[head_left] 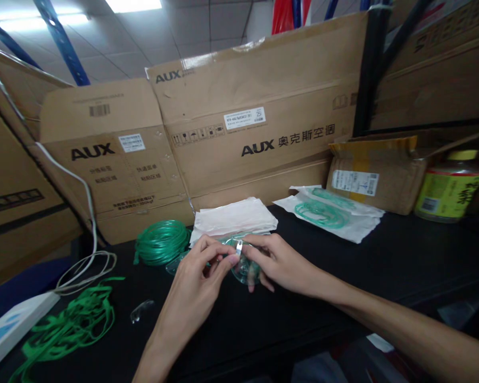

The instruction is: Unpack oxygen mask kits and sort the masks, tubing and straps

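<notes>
Both hands meet over the black table (343,298), holding a clear greenish plastic mask (245,268). My left hand (201,274) pinches the mask's upper edge near a small silver clip (239,246). My right hand (273,260) grips the mask from the right, fingers curled around it. A coil of green tubing (162,242) lies just left of the hands. A stack of white paper bags (233,217) lies right behind them.
Green straps (74,324) are heaped at front left, near a small clear plastic piece (141,310). Sealed packs with green tubing (329,213) lie at the right, by a taped carton (373,173) and a yellow-labelled jar (449,186). Large AUX cartons (255,106) wall the back. A white cable (88,255) hangs left.
</notes>
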A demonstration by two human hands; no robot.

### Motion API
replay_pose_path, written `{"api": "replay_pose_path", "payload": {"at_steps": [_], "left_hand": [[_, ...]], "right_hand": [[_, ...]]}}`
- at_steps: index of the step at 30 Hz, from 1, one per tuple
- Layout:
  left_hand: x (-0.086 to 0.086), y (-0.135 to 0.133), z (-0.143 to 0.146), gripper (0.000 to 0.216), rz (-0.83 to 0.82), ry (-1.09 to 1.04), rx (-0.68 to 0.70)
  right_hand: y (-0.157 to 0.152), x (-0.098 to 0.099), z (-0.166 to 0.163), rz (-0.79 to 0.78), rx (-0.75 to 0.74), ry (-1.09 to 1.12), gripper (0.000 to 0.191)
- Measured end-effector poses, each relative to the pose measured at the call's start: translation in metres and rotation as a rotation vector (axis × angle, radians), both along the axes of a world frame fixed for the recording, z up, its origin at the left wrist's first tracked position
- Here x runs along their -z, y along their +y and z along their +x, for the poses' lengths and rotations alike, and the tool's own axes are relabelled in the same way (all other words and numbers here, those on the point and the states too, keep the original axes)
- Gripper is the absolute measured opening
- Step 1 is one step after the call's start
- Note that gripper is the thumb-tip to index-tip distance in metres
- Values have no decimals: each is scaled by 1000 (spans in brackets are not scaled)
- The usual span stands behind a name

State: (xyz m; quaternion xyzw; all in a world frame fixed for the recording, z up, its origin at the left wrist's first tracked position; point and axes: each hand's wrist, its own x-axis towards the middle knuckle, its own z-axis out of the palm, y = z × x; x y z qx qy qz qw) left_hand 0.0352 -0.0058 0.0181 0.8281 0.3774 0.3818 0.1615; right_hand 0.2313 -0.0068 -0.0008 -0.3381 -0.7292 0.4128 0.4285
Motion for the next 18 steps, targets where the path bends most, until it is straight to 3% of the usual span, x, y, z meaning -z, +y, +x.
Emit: {"api": "replay_pose_path", "payload": {"at_steps": [7, 12, 18], "left_hand": [[-2, 5, -4, 16, 129, 54, -22], [-6, 8, -11, 26, 238, 160, 152], [-7, 11, -19, 36, 266, 226, 167]], "right_hand": [[3, -2, 5, -58, -113, 0, 38], [2, -5, 7, -47, -120, -45, 38], [1, -10, 9, -61, -172, -36, 41]]}}
